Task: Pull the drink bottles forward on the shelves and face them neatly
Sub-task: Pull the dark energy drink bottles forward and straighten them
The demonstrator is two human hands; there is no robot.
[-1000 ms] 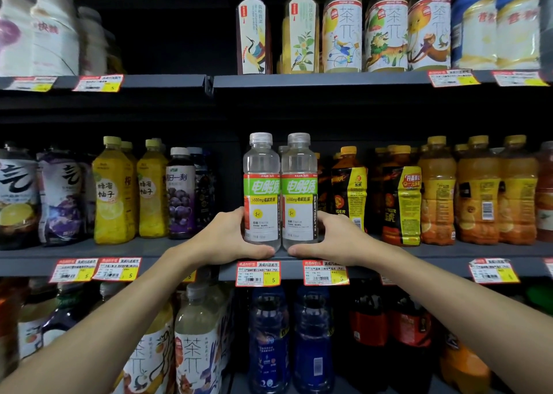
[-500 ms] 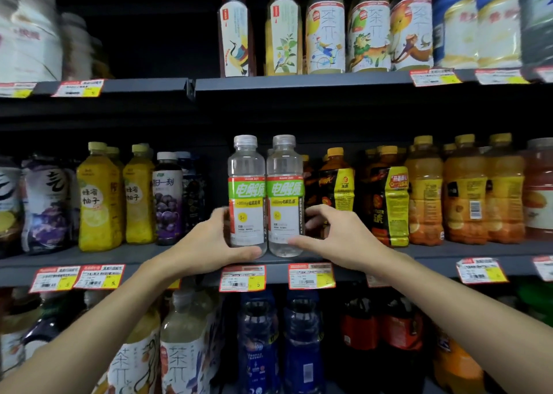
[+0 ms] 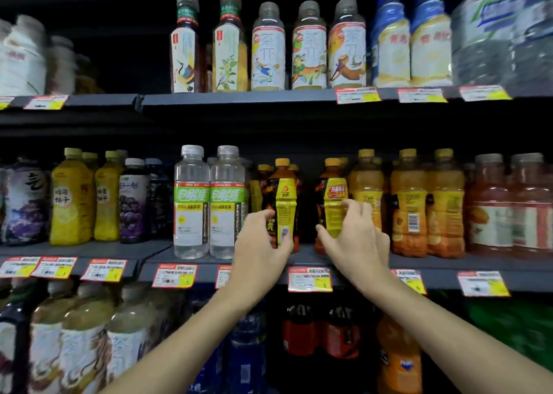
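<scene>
Head: hands (image 3: 260, 244) (image 3: 356, 244) apparently grip bottles (image 3: 284, 196) (image 3: 333, 202).

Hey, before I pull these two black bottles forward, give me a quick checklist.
1. Left hand grips left black bottle: ok.
2. Right hand grips right black bottle: ok.
3. Both upright: ok.
4. Shelf ahead of them free: ok.
5. Level with clear bottles: not ok, set back.
6. Left label facing front: not ok, barcode shows.
</scene>
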